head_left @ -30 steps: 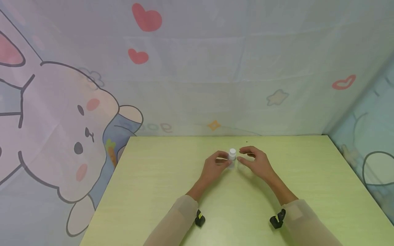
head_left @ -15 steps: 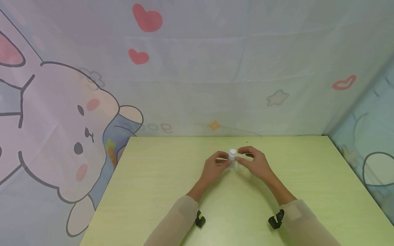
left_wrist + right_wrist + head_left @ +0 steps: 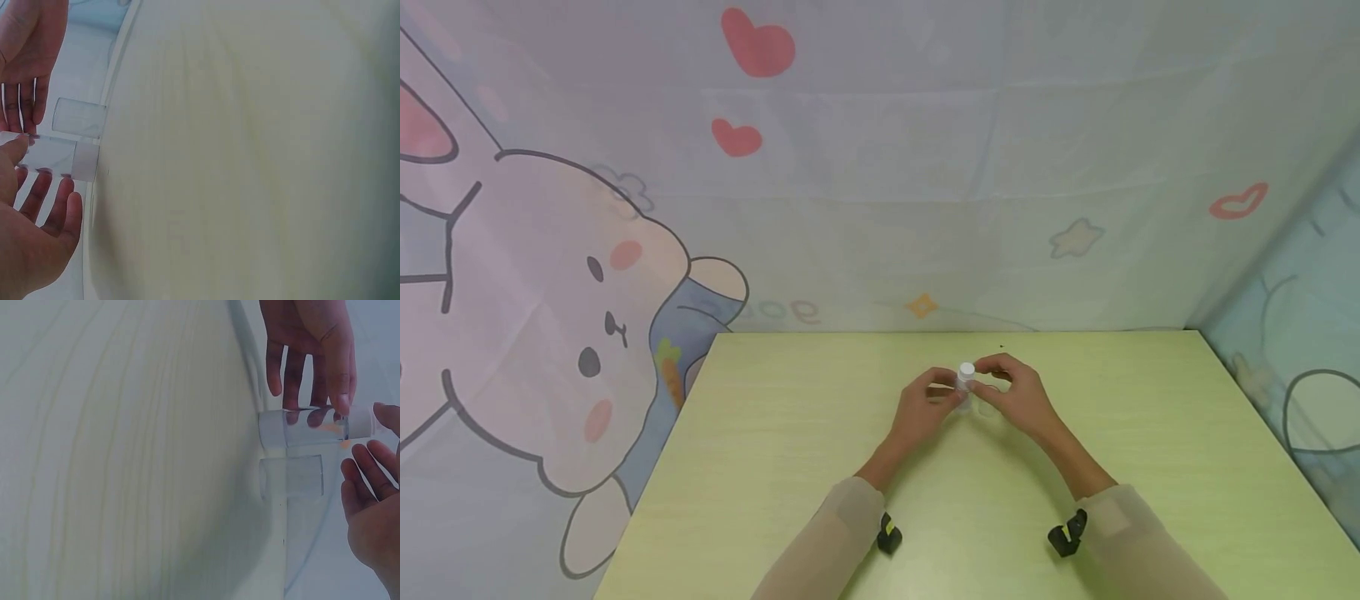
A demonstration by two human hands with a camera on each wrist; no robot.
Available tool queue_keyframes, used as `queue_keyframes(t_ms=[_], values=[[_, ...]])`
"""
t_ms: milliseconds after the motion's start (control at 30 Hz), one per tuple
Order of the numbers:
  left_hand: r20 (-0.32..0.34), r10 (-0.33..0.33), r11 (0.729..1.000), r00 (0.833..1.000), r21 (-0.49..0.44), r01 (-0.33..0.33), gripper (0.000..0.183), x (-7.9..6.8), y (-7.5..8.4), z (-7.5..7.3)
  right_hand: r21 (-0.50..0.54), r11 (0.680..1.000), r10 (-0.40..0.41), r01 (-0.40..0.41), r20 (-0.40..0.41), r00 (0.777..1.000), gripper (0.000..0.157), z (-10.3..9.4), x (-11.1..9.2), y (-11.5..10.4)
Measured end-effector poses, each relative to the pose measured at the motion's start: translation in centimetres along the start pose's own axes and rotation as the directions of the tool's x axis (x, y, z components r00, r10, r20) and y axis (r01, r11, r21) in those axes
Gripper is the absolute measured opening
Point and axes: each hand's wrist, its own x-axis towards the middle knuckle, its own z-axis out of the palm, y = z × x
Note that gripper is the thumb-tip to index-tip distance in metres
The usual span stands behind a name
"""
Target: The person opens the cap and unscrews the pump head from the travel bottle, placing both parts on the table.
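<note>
A small clear bottle (image 3: 310,427) with a white cap (image 3: 967,368) stands upright on the table. My left hand (image 3: 919,408) holds its body, thumb on the near side and fingers behind; the fingers show through the clear wall in the right wrist view. On the other side, my right hand (image 3: 1021,398) has its thumb and forefinger at the cap, pinching it from the right. The right thumb lies against the cap in the right wrist view, while the other fingers spread below. Beside the bottle, under the right hand, stands a clear cup-like cylinder (image 3: 292,478).
The pale yellow-green table (image 3: 760,467) ends at a back edge just beyond the hands. A printed cloth (image 3: 880,167) with hearts and a rabbit hangs behind it. A tiny dark speck (image 3: 1002,346) lies near the back edge. Black wrist mounts sit at both sleeves.
My right hand has moved left, from beside the bottle to its cap, and its fingertips have closed in. The left hand and bottle have stayed nearly still. The clear cylinder shows more now.
</note>
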Motion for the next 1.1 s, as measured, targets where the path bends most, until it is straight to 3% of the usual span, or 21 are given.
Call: queue_keyframes(t_ms=[633, 1100], values=[[-0.007, 0.026, 0.999, 1.0, 0.021, -0.026, 0.028, 0.12, 0.04, 0.15, -0.019, 1.0, -0.009, 0.008, -0.014, 1.0, 0.032, 0.64, 0.3, -0.26], [-0.017, 0.007, 1.0, 1.0, 0.023, -0.007, 0.027, 0.22, 0.21, 0.14, -0.058, 0.998, -0.026, 0.025, -0.013, 1.0, 0.027, 0.83, 0.31, -0.5]])
